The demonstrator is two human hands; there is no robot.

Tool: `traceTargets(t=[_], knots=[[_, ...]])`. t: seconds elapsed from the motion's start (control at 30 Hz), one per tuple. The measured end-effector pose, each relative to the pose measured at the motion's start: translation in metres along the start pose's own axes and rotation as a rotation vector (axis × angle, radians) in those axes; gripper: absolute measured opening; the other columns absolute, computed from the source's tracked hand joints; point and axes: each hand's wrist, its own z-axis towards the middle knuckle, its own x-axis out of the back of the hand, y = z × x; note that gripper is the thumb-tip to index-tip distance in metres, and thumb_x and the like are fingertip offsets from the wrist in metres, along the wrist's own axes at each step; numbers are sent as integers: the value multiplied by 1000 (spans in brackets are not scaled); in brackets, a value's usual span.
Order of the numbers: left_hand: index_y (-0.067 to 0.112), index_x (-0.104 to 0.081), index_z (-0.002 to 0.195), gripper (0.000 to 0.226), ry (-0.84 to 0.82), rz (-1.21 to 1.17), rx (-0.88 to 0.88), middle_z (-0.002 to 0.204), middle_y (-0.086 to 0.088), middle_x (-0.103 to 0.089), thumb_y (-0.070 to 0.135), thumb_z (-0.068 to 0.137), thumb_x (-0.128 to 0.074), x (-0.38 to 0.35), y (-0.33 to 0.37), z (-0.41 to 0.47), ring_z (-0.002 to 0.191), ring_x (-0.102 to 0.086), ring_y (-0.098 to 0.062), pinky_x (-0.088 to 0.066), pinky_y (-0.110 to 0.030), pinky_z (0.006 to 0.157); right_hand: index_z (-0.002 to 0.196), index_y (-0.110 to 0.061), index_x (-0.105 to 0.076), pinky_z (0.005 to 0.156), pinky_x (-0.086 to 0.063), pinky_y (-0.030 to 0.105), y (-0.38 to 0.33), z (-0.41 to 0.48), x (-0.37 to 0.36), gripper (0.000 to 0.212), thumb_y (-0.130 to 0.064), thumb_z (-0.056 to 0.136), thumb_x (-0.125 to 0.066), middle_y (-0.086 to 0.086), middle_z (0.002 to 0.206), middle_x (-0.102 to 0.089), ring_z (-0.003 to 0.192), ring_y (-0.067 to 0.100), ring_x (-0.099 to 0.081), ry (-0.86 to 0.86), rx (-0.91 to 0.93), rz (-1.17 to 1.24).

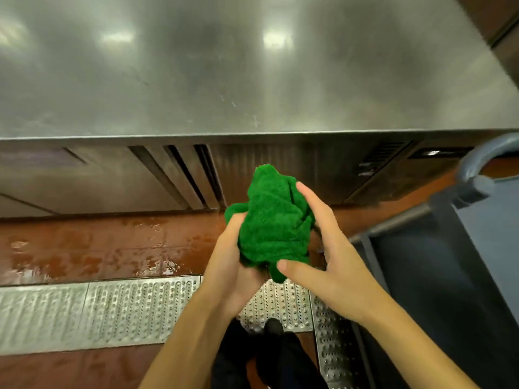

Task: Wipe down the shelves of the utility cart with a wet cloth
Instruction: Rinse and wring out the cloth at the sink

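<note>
Cloth (273, 220): solid bright green, looped terry texture. Desk (196, 66): silver-grey steel, pale glare patches. Floor (98, 242): reddish-brown, glossy blotches. Grate (112, 307): silver, rows of raised studs. Cart (449, 276): dark slate blue-grey, plain. Shoes (273, 328): black.

Stainless steel surface (252, 66) fills the upper part of the view: dull brushed finish, fine scratches, several bright reflections of ceiling lights (276, 39). Beneath its front edge, a steel cabinet front (84, 175) with three dark slanted slots (185, 175) near the middle and a louvred vent (390, 150) towards the right. Floor (98, 242) is red-brown, glossy, with wet patches just ahead of the cabinet base. A perforated metal drain grating (98, 307) runs across the floor; a second run (331, 346) meets it at a right angle on the right. Dark footwear (273, 327) stands at the grating's edge
</note>
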Motion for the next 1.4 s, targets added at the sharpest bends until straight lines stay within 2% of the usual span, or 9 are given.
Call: traceTargets(t=[0.13, 0.23, 0.33, 0.53, 0.77, 0.87, 1.07, 1.27, 1.4], knots=[[10, -66, 127, 40, 153, 85, -137, 120, -14, -73, 30, 100, -44, 2, 47, -50, 111, -70, -30, -56, -47, 90, 152, -44, -19, 113, -38, 40, -59, 17, -32, 87, -51, 82, -70, -20, 157, -21, 144, 4, -30, -53, 30, 74], [11, -64, 129, 34, 261, 92, -229, 119, -15, -73, 22, 106, -42, 13, 81, -82, 109, -71, -33, -58, -51, 88, 146, -52, -26, 114, -38, 42, -96, 36, -63, 74, -72, 82, -56, -26, 153, -23, 142, -3, -30, -51, 35, 50], [9, -66, 125, 28, 366, 66, -305, 114, -17, -74, 13, 103, -48, 29, 112, -109, 102, -73, -35, -62, -46, 77, 149, -54, -17, 113, -41, 38, -129, 52, -99, 69, -63, 91, -52, -25, 151, -30, 135, -8, -37, -139, 22, 33], [6, -63, 129, 30, 497, -48, -408, 116, -22, -72, 13, 103, -51, 84, 167, -151, 91, -73, -37, -59, -39, 55, 149, -56, 9, 116, -37, 43, -183, 82, -178, 75, -54, 98, -47, -21, 161, -18, 143, 3, -32, -290, 108, -36], [9, -61, 134, 40, 513, -233, -480, 119, -17, -72, 27, 104, -41, 143, 230, -195, 107, -72, -33, -61, -43, 76, 152, -51, -1, 113, -39, 44, -221, 114, -265, 84, -65, 88, -54, -20, 159, -23, 142, 4, -32, -387, 172, -53], [10, -63, 133, 49, 464, -272, -556, 126, -17, -69, 39, 100, -41, 160, 258, -207, 116, -67, -36, -53, -52, 98, 153, -49, 5, 114, -39, 43, -232, 128, -296, 93, -64, 86, -58, -19, 159, -24, 141, 4, -34, -411, 199, -63], [15, -62, 135, 52, 443, -251, -626, 125, -13, -71, 51, 101, -45, 186, 308, -205, 112, -70, -31, -61, -40, 78, 153, -45, 11, 115, -37, 40, -248, 173, -342, 106, -61, 82, -66, -21, 159, -21, 142, 1, -32, -468, 200, -100], [9, -62, 134, 69, 559, -269, -702, 127, -17, -69, 54, 82, -70, 234, 371, -173, 114, -68, -36, -61, -41, 81, 151, -43, 19, 111, -42, 32, -261, 249, -389, 114, -54, 83, -71, -16, 157, -30, 136, 3, -41, -515, 161, -65], [6, -65, 129, 69, 635, -302, -741, 122, -19, -70, 47, 75, -79, 261, 428, -147, 109, -70, -37, -61, -44, 78, 154, -40, 9, 111, -42, 34, -274, 308, -418, 110, -62, 80, -69, -16, 156, -32, 137, 4, -41, -516, 138, -31]])
